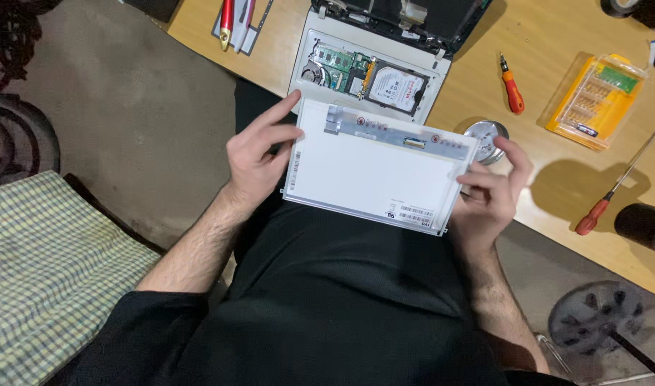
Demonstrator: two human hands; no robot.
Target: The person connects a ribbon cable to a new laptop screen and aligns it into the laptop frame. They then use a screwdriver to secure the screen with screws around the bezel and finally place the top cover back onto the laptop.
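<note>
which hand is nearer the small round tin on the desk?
Right. The right hand is almost beside the round tin; the left hand is across the screen panel.

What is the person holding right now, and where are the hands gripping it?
A flat white screen panel, held by its two short edges: left hand on one, right hand on the other.
</note>
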